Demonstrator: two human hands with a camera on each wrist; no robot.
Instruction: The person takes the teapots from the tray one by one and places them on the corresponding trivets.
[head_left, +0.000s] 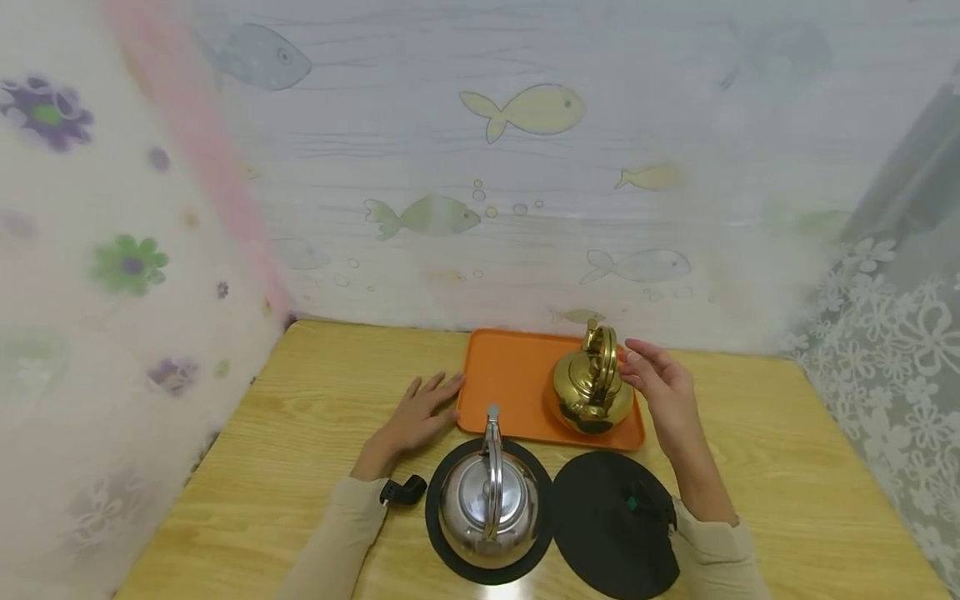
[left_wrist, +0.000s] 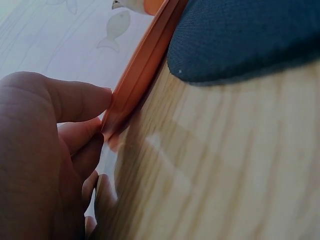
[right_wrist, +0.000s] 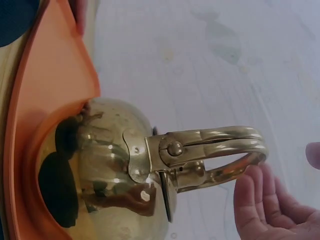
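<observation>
A brass-coloured kettle (head_left: pixel 588 392) stands on the right part of an orange tray (head_left: pixel 502 367), its arched handle (right_wrist: pixel 225 140) upright. My right hand (head_left: pixel 663 387) is beside that handle, fingertips right at its top and the thumb held apart from it. The left hand (head_left: pixel 420 417) lies by the tray's left edge, fingers extended. In the left wrist view, the thumb (left_wrist: pixel 82 100) and a fingertip meet the tray's rim (left_wrist: pixel 132 80). Nearer to me, a silver kettle (head_left: pixel 487 504) with a raised handle sits on a dark round mat (head_left: pixel 441 546).
A second dark round mat (head_left: pixel 607 525) lies to the right of the first, partly under my right wrist in the head view. All of this is on a wooden table (head_left: pixel 322 392). Behind the tray rises a fish-patterned curtain (head_left: pixel 420 275).
</observation>
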